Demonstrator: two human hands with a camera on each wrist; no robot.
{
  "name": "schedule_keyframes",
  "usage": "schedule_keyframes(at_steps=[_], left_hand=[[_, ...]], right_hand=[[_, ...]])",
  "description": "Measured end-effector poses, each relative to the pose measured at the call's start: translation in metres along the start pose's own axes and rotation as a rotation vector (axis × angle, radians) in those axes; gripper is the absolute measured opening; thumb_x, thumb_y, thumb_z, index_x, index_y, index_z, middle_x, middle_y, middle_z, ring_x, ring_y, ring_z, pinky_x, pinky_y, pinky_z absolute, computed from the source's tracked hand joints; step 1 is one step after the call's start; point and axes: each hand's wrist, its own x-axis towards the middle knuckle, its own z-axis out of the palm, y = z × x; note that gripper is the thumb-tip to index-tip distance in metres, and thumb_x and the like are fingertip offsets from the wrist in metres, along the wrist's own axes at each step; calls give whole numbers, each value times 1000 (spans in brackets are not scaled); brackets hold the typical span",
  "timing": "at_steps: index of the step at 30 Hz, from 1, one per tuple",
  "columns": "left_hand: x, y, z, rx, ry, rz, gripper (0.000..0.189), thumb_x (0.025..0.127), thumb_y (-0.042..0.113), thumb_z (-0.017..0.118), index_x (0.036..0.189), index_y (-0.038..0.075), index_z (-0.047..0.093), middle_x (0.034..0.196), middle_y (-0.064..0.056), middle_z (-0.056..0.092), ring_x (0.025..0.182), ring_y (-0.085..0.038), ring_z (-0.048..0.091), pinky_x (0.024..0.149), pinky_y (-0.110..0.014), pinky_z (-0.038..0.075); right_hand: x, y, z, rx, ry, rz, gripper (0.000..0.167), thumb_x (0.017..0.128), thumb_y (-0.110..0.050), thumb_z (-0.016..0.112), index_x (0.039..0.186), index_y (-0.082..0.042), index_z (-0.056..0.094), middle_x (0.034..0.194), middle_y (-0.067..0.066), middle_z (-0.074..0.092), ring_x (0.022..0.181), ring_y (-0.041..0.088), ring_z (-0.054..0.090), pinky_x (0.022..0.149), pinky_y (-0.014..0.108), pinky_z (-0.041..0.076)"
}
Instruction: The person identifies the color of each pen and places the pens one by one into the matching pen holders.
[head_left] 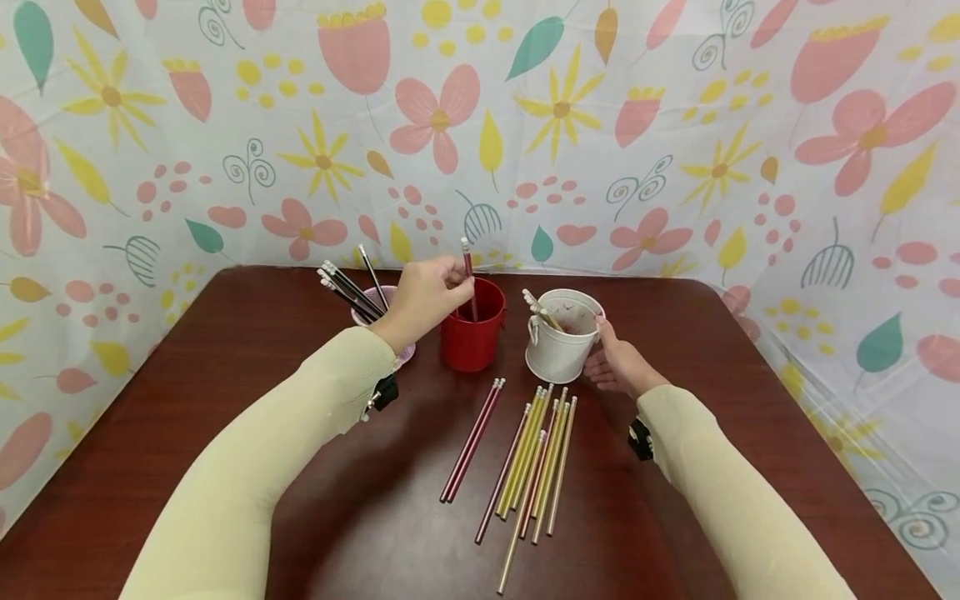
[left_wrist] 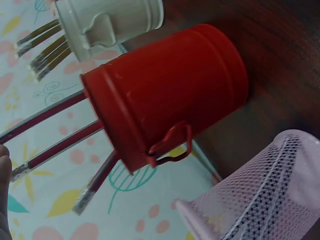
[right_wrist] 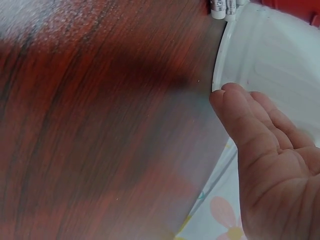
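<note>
My left hand [head_left: 427, 296] pinches a dark red pencil [head_left: 468, 262], eraser end up, its lower part inside the red bucket [head_left: 471, 346]. In the left wrist view other dark red pencils [left_wrist: 65, 140] lean out of that bucket. My right hand [head_left: 618, 362] rests against the right side of the white bucket [head_left: 558, 354], fingers fairly straight along its wall and thumb at the rim. Several gold pencils [head_left: 546, 312] lean inside the white bucket. Behind my left wrist, black pencils [head_left: 348, 287] stand in a pink mesh cup [left_wrist: 255, 200], partly hidden in the head view.
On the dark wooden table [head_left: 375, 517], two dark red pencils [head_left: 472, 442] lie side by side in front of the red bucket. To their right is a loose bunch of gold and red pencils [head_left: 536, 462]. A flower-patterned cloth [head_left: 480, 125] hangs behind the table.
</note>
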Motion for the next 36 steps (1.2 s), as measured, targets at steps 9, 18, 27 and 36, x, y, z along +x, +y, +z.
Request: schedule_keyframes(at_steps=[9,18,27,36], left_hand=[[-5,-8,11,9,-155,-111,16,87,14,63,92,2,72,88,-8,73,85,-18,67,74,-29,54],[-5,-28,16,71,-164,-140,15,86,13,63,89,2,72,88,-8,73,86,-20,66,76,-32,53],[-14,-42,28,116,-150,-127,13,82,11,64,83,1,72,84,-9,73,81,-22,67,76,-35,52],[-20,-48,39,79,-122,-130,16,81,10,64,89,-1,72,89,-12,73,88,-23,69,79,-35,53]], right_hand=[[-4,-1,-1,-24,-2,-11,104,92,-69,7,119,22,48,117,34,56,102,36,59,89,44,48],[-3,-3,-1,-7,5,-9,102,93,-67,7,119,23,47,111,31,58,95,31,60,86,42,49],[-3,-4,0,-4,0,-8,101,93,-67,7,118,22,48,111,31,58,95,32,60,87,43,49],[-4,-2,0,-10,7,-13,102,93,-68,7,118,22,48,112,32,58,95,32,60,86,42,50]])
